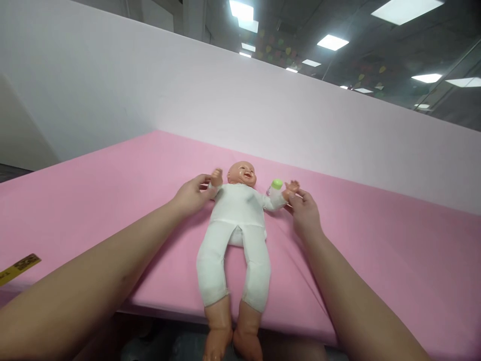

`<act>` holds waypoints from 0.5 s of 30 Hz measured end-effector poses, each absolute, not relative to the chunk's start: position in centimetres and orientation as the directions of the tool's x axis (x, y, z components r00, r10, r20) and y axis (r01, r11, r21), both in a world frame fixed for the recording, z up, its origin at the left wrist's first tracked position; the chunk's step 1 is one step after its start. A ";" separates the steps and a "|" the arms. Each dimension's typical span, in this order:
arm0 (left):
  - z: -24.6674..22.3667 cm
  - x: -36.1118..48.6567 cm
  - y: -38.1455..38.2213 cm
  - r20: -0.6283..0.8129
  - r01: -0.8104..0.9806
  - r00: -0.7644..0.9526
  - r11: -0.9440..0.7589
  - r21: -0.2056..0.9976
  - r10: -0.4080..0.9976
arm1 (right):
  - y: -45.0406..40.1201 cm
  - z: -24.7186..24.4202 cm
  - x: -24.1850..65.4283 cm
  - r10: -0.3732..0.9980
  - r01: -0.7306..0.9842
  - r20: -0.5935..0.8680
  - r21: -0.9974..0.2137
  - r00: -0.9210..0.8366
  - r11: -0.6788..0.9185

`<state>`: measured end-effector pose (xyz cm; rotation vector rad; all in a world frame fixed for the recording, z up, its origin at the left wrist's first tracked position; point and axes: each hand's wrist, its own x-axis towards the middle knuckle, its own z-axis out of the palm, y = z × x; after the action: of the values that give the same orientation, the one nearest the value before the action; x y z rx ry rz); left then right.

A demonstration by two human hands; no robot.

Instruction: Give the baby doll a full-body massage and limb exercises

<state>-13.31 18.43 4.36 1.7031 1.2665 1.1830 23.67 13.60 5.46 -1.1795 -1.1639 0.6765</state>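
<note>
A baby doll (pixel 237 205) with a white cloth body lies on its back on the pink tabletop (pixel 124 185), its head toward the wall and its feet hanging past the front edge. My left hand (pixel 193 194) has its fingers closed around the doll's arm at the left of the view, near the wrist. With thumb and fingers, my right hand (pixel 305 209) grips the doll's other arm at the wrist. Both doll arms are spread out to the sides. Just behind the arm at the right is a small bottle with a light green cap (pixel 277 184), its lower part partly hidden.
A pale partition wall (pixel 240 100) runs along the back of the table. At the left front edge a yellow label strip (pixel 18 268) with dark print is stuck on. Beyond the partition, lit ceiling panels (pixel 332 42) show.
</note>
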 end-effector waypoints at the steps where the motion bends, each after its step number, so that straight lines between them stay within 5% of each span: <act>1: 4.0 -13.7 19.1 0.189 0.193 0.046 -0.195 0.962 0.981 | 14.0 5.5 24.5 0.887 0.113 0.289 -0.957 0.360 0.266; 6: 3.0 -15.8 21.6 -0.133 -0.293 -0.123 0.092 0.952 0.984 | 15.4 4.4 27.7 0.905 -0.021 -0.040 -0.999 0.423 -0.034; 15: 3.3 -16.8 22.3 -0.302 -0.526 -0.112 0.202 0.826 0.947 | 15.8 3.0 29.3 0.926 -0.182 -0.222 -0.968 0.307 -0.171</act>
<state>-16.80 22.27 3.29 0.5266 1.0501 1.3504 29.28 15.84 2.99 -1.3757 -0.7506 1.1672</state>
